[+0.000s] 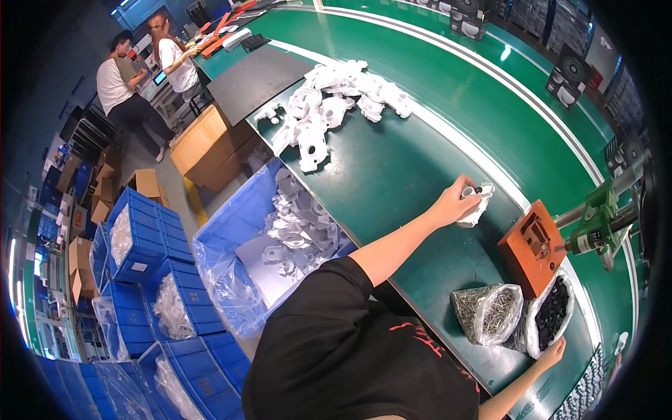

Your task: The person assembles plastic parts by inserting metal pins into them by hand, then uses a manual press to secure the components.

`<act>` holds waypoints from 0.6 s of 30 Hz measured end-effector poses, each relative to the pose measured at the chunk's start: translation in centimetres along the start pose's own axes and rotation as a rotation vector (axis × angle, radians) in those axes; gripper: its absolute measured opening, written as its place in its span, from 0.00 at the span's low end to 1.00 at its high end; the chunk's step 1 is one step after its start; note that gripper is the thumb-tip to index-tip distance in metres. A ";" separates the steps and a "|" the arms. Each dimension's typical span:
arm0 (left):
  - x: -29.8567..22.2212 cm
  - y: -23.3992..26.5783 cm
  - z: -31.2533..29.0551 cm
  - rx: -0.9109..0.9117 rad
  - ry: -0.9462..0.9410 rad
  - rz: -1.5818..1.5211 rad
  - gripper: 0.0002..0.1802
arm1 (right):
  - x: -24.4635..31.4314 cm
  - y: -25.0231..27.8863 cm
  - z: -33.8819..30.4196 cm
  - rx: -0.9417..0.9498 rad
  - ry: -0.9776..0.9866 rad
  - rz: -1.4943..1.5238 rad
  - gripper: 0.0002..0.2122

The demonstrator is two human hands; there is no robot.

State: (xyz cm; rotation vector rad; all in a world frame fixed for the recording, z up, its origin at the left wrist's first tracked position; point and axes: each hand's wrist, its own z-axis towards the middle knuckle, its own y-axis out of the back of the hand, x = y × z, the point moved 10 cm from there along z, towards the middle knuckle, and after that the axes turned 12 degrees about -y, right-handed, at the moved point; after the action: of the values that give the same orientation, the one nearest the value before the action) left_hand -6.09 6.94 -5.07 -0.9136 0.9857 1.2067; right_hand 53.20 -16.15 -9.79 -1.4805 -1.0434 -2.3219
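Observation:
My left hand (456, 203) is closed around a white plastic housing (479, 210), holding it over the green work table (392, 175). A small dark piece shows at the top of the housing, beside my fingers. At the lower right, my right hand (551, 355) has its fingers drawn together against the rim of a clear bag of small black parts (551, 316); what they hold, if anything, is hidden. Touching that bag is another clear bag, filled with metal screws (495, 313). Just beyond the bags stands an orange fixture block (532, 246) with a shaped recess.
A green machine head (593, 234) points its tip at the orange block. White housings (329, 105) lie heaped at the table's far end. A blue bin (241, 210) of similar parts stands left of the table, near stacked blue crates (157, 234). Two people stand at the far left.

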 end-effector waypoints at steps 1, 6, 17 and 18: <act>-0.1 0.0 0.0 -0.002 -0.004 0.005 0.19 | -0.3 0.3 0.0 -0.002 -0.001 -0.001 0.13; 0.2 0.0 0.1 0.003 -0.009 0.008 0.20 | -1.1 0.3 0.5 0.014 -0.002 -0.019 0.13; 0.0 0.0 0.0 -0.007 0.004 -0.026 0.20 | -3.4 0.2 1.4 0.077 -0.124 -0.036 0.14; -0.2 -0.1 -0.1 0.001 0.027 -0.019 0.20 | -4.5 0.3 1.7 0.082 -0.182 -0.036 0.14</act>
State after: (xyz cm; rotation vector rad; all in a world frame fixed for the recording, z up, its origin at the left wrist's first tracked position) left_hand -6.04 6.80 -4.89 -0.9393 0.9971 1.1807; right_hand 56.71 -16.16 -13.09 -1.6787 -1.2050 -2.1714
